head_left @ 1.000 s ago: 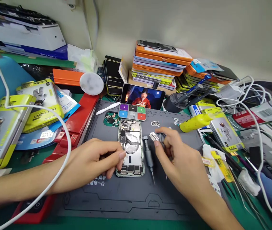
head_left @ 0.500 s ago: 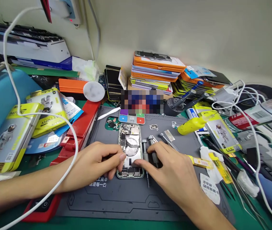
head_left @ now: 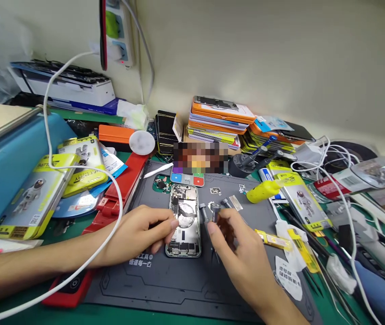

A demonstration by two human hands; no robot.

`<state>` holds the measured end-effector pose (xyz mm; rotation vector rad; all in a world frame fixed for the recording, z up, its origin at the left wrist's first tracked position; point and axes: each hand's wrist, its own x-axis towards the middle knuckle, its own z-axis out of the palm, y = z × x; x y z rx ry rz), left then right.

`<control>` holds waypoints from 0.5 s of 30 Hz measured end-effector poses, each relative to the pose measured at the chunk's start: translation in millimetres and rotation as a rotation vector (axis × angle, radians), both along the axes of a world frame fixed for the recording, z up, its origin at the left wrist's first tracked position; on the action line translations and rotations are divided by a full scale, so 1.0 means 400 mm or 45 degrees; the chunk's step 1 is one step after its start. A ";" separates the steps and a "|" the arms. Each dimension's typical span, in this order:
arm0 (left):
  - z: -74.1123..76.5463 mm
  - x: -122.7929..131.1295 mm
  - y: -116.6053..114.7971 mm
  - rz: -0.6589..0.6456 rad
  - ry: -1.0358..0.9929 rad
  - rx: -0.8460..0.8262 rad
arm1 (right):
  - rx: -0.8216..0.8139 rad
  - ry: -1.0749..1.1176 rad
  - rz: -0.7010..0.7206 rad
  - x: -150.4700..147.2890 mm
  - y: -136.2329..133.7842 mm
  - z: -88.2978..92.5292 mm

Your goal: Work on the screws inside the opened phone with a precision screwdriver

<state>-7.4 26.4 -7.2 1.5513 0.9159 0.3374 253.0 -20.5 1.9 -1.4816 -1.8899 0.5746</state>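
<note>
An opened smartphone lies on the grey work mat, its inner boards and round charging coil showing. At its left edge is my left hand, fingers curled and thumb pressed to the forefinger; whatever they may pinch is hidden. My right hand grips a grey screwdriver between thumb and fingers, just right of the phone, with the thin shaft pointing down. A second grey screwdriver lies beside the phone, partly behind my right thumb. Another screwdriver lies beyond my right fingers.
A yellow bottle and a driver holder stand at the back right. Battery boxes lie on the left, near a red clamp tool. A white cable hangs over my left forearm. Tweezers and tools crowd the right side.
My right hand has closed around a grey screwdriver and raised it from the mat, tilting it more upright. My left hand stays by the phone. The camera view has shifted.
</note>
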 end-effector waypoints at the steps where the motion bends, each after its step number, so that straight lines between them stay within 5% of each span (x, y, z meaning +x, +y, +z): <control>1: 0.001 -0.001 0.000 0.013 -0.019 0.003 | -0.007 0.068 0.008 0.001 -0.001 0.002; 15: 0.015 0.012 0.033 0.378 -0.272 -0.249 | -0.313 0.867 0.082 -0.056 0.030 0.020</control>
